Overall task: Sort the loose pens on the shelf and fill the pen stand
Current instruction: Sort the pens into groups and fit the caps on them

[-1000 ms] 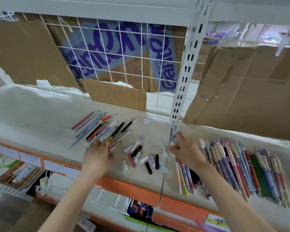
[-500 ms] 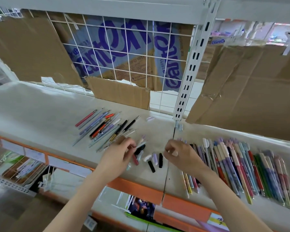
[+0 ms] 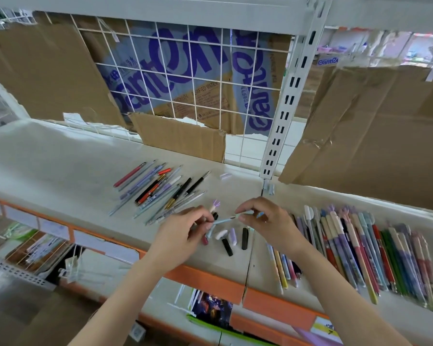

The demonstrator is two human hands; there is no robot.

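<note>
A fan of loose pens (image 3: 158, 189) lies on the white shelf (image 3: 60, 166) left of centre. A neat row of sorted pens (image 3: 360, 248) lies on the right part of the shelf. Loose caps (image 3: 233, 237) are scattered between the two groups. My left hand (image 3: 183, 236) pinches one end of a light blue pen (image 3: 223, 221) just above the caps. My right hand (image 3: 265, 221) pinches a light blue piece at the pen's other end, probably its cap. No pen stand is in view.
A lone pale cap (image 3: 225, 176) lies further back. Cardboard sheets (image 3: 375, 136) and a white wire grid (image 3: 185, 83) close the rear. A white slotted upright (image 3: 283, 113) stands at centre. The shelf's orange front edge (image 3: 210, 278) runs below my hands; a lower shelf holds packaged goods.
Both hands came together over the caps. My left hand left the pen fan and now holds a light blue pen; my right hand moved left from the sorted row and meets it.
</note>
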